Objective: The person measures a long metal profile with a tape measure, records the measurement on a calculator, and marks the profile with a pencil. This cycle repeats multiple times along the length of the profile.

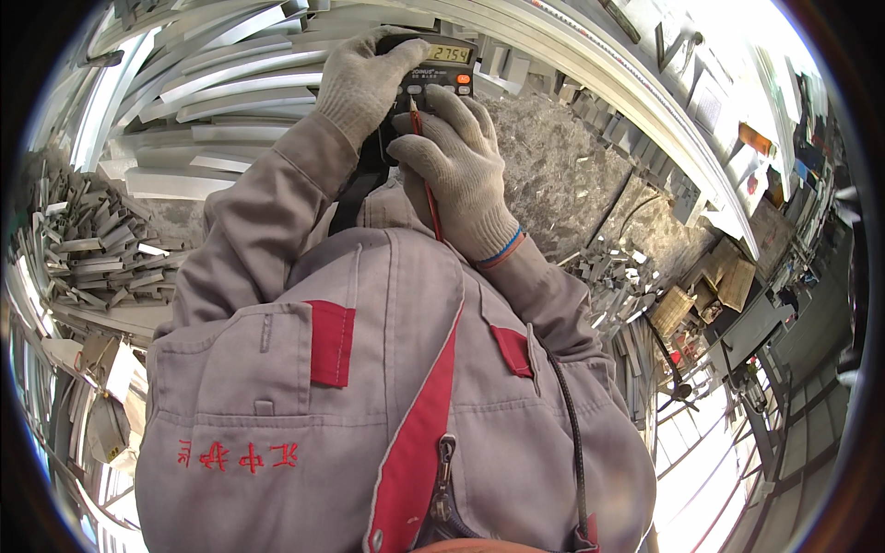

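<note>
Both my hands wear pale knitted work gloves. My left hand [364,83] is closed on the left side of a black calculator [452,69], its thumb lying across the top near the lit display. An orange key shows at the calculator's right side; the lower keys are partly covered by my fingers. A red pencil [431,198] is gripped in my right hand [456,161], its sharpened tip pointing up toward the keys. The right fingers are bent over the calculator's lower edge; whether one presses a key I cannot tell.
Long pale metal profiles [240,88] lie stacked beyond my left arm. Short metal offcuts [101,249] are heaped at the far left, with more scraps [608,276] on the concrete floor [562,175] at right. A long rail [636,101] runs across the upper right. Wooden boxes [710,286] stand at right.
</note>
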Action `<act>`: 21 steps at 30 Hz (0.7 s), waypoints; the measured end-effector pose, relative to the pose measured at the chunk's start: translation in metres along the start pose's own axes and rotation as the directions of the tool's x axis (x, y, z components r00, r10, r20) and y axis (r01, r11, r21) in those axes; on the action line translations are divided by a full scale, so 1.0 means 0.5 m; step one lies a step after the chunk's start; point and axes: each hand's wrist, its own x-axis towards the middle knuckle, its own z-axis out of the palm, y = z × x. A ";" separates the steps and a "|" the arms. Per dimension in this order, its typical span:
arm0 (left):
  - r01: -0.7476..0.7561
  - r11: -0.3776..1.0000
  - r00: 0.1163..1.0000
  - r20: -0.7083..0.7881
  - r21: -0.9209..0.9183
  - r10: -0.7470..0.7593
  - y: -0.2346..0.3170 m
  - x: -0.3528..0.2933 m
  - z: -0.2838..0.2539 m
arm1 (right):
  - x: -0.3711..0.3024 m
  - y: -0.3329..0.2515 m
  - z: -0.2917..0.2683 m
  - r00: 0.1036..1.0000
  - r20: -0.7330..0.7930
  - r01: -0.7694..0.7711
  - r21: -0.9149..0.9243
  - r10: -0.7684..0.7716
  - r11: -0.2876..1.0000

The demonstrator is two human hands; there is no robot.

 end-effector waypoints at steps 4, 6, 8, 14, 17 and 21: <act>-0.018 1.000 0.999 -0.040 0.005 0.018 0.006 -0.003 0.002 | -0.002 0.004 -0.011 1.000 -0.026 0.016 0.034 -0.015 0.999; 0.014 1.000 0.999 -0.039 -0.027 -0.015 0.013 -0.007 -0.001 | -0.004 0.007 -0.022 0.999 -0.032 0.024 0.052 -0.022 0.998; 0.052 0.994 0.997 -0.054 -0.092 -0.057 0.020 -0.006 0.002 | -0.002 0.007 -0.027 0.999 -0.022 0.033 0.060 -0.032 0.998; 0.037 0.988 0.997 -0.059 -0.152 -0.047 0.024 -0.009 0.005 | -0.005 0.001 -0.016 0.998 0.064 0.009 0.067 -0.013 0.998; 0.051 0.984 0.994 -0.082 -0.172 -0.066 0.021 -0.005 -0.002 | -0.023 0.015 -0.030 0.998 0.000 -0.055 0.066 0.056 0.996; 0.079 0.979 0.992 -0.078 -0.189 -0.095 0.014 0.010 -0.019 | -0.046 0.048 -0.042 0.981 -0.166 -0.103 -0.003 0.101 0.995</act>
